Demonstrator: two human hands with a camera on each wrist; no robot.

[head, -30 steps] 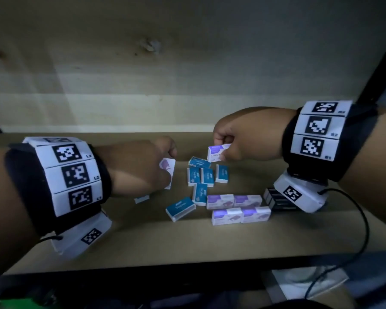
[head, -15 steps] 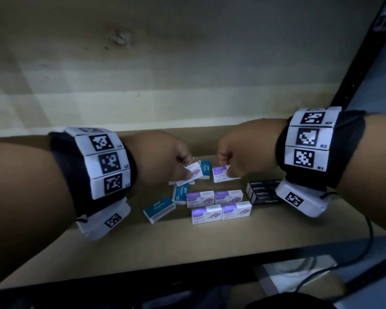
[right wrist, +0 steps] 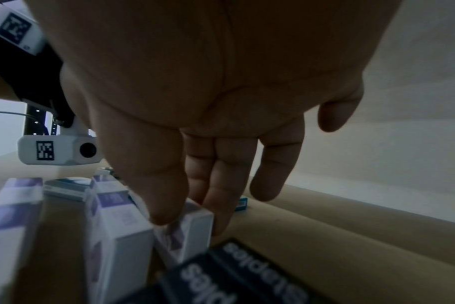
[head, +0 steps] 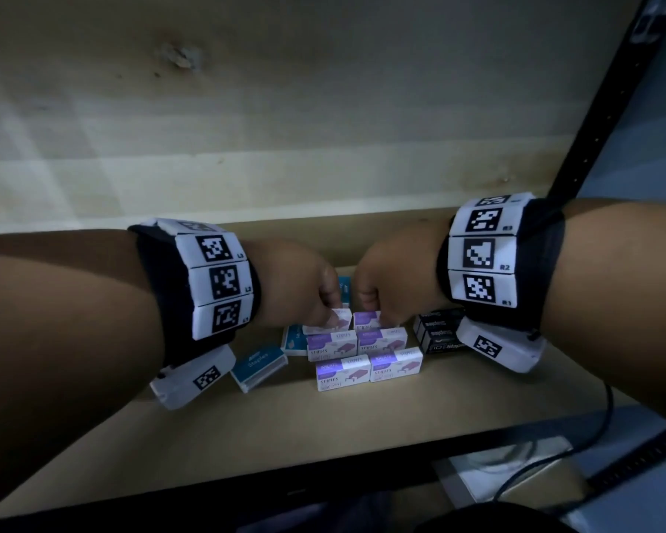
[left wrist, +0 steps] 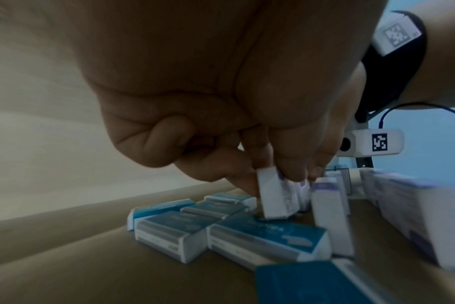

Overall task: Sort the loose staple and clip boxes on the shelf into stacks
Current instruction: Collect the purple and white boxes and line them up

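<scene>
On wooden shelf (head: 362, 428), pale wood back wall (head: 285, 148), scattered staple boxes (head: 366, 355)

In the head view, the fingertips of the left hand (head: 300, 286) and right hand (head: 395, 277) are hidden behind the knuckles at the frame's centre. A teal box (head: 345, 288) behind them shows only as a sliver. The black staple boxes (head: 437, 330), centre right, are partly covered by the right wrist camera (head: 498, 346). In the left wrist view, a teal box (left wrist: 312, 283) is cut off by the bottom edge and the purple-and-white boxes (left wrist: 408, 216) at right are blurred. In the right wrist view, the black box (right wrist: 247, 275) runs off the bottom edge, its lettering only partly legible.
</scene>
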